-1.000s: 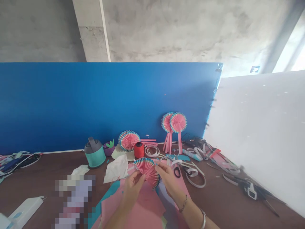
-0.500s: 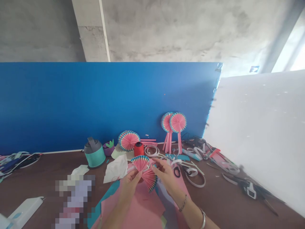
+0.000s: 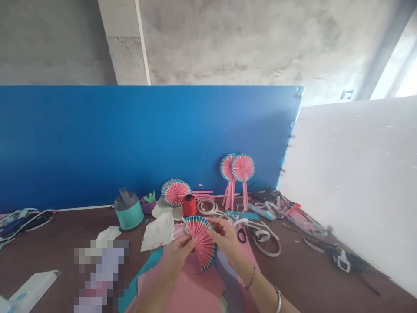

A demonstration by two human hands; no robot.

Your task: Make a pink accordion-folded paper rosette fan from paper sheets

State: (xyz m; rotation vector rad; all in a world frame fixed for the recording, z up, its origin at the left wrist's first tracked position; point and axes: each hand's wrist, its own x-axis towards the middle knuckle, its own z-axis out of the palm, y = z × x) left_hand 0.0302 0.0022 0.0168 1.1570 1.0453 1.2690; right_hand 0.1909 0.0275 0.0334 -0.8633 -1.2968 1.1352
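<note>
A pleated pink paper fan (image 3: 203, 241) with a blue-striped edge is spread into one half-round shape between my hands. My left hand (image 3: 180, 253) pinches it at the inner point where the pleats meet. On the fan's upper right edge, my right hand (image 3: 224, 237) is closed with thumb and fingers. Beneath both hands lie pink paper sheets (image 3: 192, 287), with a teal sheet (image 3: 143, 276) showing at the left. Just behind the fan stands a red thread spool (image 3: 189, 205).
Finished pink paper rosettes (image 3: 176, 193) rest against the blue partition (image 3: 130, 139); two rosettes with streamers (image 3: 243, 167) stand farther right. A teal pot-like container (image 3: 129, 213) is at the left. White tape rolls (image 3: 262, 235), scissors handles (image 3: 241, 235) and cables (image 3: 348, 256) lie on the right.
The gap between the fan's two pleated sections has closed, so they now form one continuous half-round. Both hands keep hold of it and have barely moved.
</note>
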